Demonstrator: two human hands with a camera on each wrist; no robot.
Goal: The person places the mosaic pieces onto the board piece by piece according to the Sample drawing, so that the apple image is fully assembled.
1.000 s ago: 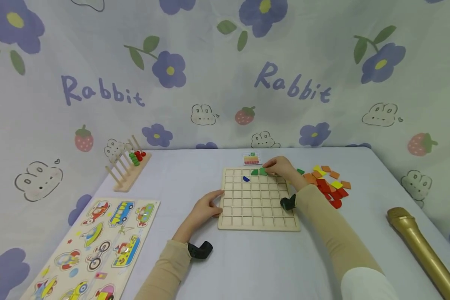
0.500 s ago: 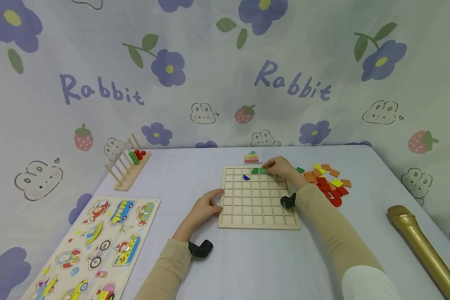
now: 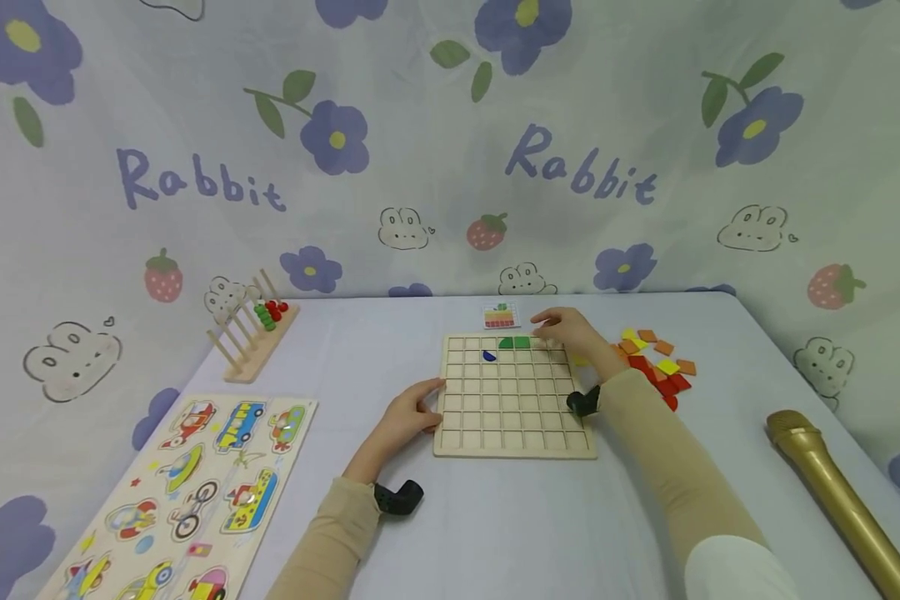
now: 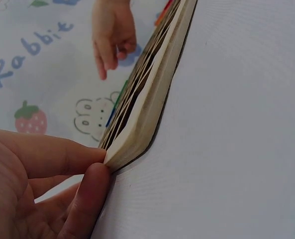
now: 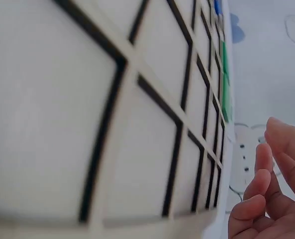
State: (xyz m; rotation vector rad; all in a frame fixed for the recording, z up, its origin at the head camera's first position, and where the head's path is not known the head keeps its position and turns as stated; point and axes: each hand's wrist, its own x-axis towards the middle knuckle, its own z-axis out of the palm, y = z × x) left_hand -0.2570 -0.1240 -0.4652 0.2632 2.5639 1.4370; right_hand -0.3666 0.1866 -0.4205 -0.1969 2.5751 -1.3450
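Note:
A wooden grid board (image 3: pixel 510 421) lies mid-table. The left hand (image 3: pixel 412 412) rests at its left edge; in the left wrist view, index finger and thumb (image 4: pixel 95 194) touch the rim. Two green pieces sit side by side in the back row: a round-cornered one (image 3: pixel 506 342) and a square one (image 3: pixel 522 342). A dark blue rounded piece (image 3: pixel 489 356) lies one row nearer. Beyond the back right of the board, the right hand (image 3: pixel 570 329) hovers just past the green pieces; in the right wrist view its fingers (image 5: pixel 259 184) are loosely bent with nothing between them.
A picture card (image 3: pixel 501 316) lies behind the board. Red, orange and yellow pieces (image 3: pixel 663 379) are heaped right of it, partly behind the right forearm. At left are a peg stand with beads (image 3: pixel 258 343) and a vehicle puzzle (image 3: pixel 187 500); a gold microphone (image 3: pixel 832 483) lies at right.
My right hand has let go of the green square piece, now flat in its cell, and moved slightly back and right. My left hand has stayed at the board's edge.

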